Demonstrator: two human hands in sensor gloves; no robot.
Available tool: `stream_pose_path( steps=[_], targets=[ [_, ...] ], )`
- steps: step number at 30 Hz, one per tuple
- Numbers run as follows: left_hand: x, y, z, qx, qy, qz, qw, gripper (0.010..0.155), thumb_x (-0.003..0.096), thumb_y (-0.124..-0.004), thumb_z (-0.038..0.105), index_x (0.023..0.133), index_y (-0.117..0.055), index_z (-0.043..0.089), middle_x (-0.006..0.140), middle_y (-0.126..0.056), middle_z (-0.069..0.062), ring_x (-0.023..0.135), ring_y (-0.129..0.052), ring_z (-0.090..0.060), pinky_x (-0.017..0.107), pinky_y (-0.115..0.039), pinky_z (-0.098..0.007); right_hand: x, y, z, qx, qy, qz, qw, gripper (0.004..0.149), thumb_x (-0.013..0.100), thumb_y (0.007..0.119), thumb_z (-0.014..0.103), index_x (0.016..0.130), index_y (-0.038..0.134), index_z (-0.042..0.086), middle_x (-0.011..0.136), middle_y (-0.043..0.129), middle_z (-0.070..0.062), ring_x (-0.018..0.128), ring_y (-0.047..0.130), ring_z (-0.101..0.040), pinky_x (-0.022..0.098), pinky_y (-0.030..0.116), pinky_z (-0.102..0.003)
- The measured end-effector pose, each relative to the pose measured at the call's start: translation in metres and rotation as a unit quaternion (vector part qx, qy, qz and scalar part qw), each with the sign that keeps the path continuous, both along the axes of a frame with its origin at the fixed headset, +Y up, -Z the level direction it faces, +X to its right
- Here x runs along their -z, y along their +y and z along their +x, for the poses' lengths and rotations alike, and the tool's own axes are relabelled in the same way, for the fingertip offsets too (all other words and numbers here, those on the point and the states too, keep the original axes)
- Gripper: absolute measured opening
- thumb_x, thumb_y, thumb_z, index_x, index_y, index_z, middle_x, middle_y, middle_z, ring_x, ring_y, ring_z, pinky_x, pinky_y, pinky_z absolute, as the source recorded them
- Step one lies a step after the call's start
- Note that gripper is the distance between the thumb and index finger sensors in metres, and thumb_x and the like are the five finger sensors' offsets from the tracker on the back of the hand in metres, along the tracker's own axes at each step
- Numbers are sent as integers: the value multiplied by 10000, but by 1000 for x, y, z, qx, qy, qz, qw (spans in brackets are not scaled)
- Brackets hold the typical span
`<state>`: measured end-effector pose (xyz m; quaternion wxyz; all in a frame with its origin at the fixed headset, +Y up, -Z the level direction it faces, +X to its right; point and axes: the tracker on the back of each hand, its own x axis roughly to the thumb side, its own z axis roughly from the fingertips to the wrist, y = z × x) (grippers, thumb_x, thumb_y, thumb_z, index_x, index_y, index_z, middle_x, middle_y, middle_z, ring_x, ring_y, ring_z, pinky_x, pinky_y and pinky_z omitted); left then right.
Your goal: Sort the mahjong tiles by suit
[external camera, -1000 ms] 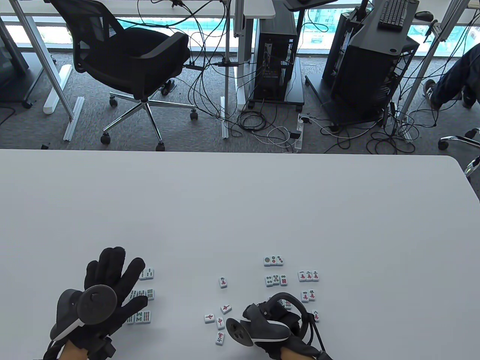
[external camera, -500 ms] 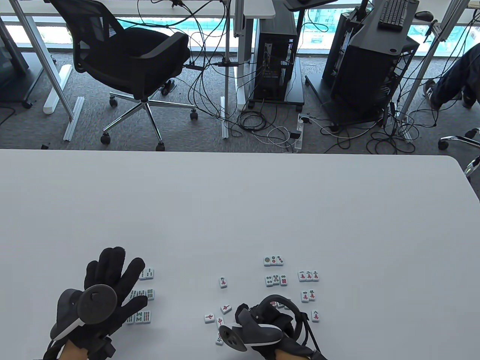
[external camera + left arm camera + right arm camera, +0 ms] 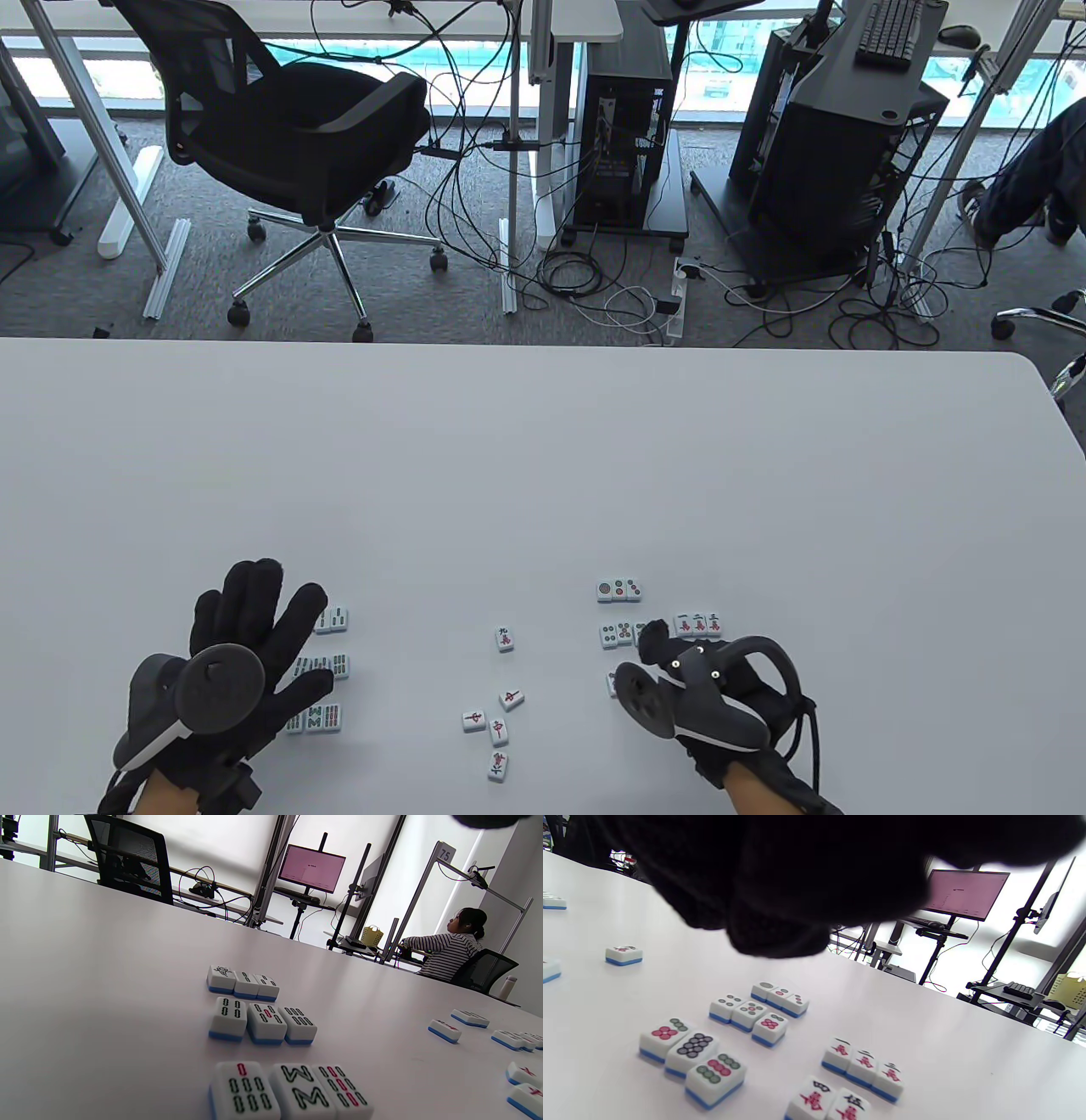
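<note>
— Grip first: what have the hands got?

— Nothing that I can confirm. From my seat, the left hand (image 3: 246,645) lies flat with fingers spread, resting over the bamboo tiles (image 3: 265,1022), which sit in three neat rows of three. The right hand (image 3: 704,688) hovers over the dot tiles (image 3: 691,1052); its fingers fill the top of the right wrist view, so I cannot tell whether they carry a tile.

— And what is left to sort?

— Nearest me, four loose tiles (image 3: 492,730) lie face up between the two hands, with a lone character tile (image 3: 505,638) just beyond. Farther right stand the character rows (image 3: 861,1069).

— How would you take one?

— I judge them small, hard and glossy, light enough to skid if nudged. I would pinch the long side edges and lift straight up, clear of any neighbours.
</note>
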<state>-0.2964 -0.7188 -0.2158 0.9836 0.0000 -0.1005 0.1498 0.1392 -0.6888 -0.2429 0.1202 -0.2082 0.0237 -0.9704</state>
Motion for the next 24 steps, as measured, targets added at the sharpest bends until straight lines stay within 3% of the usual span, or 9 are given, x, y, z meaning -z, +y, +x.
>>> stream_pose_path(
  steps=[4, 11, 24],
  targets=[
    [0, 0, 0, 2, 0, -2, 1000, 819, 380, -604, 729, 1074, -278, 442, 1091, 106, 161, 1102, 87, -166, 791, -44, -551, -5, -9, 18, 7, -25, -41, 999, 583, 345, 865, 346, 854, 781, 75, 395, 994, -13, 120, 925, -111, 102, 843, -285],
    [0, -1, 1, 7, 0, -8, 1000, 820, 381, -605, 728, 1075, -277, 439, 1092, 107, 158, 1101, 88, -168, 791, -45, -551, -13, -46, 26, -20, -36, -95, 995, 580, 339, 869, 349, 848, 789, 81, 368, 993, -9, 94, 911, -100, 80, 833, -276],
    [1, -1, 2, 5, 1, -10, 1000, 819, 381, -604, 729, 1074, -277, 441, 1091, 107, 159, 1102, 86, -166, 792, -45, -551, -11, -71, 22, -64, -45, -82, 994, 575, 327, 879, 348, 835, 807, 86, 319, 991, -8, 49, 890, -88, 40, 818, -268]
  ],
)
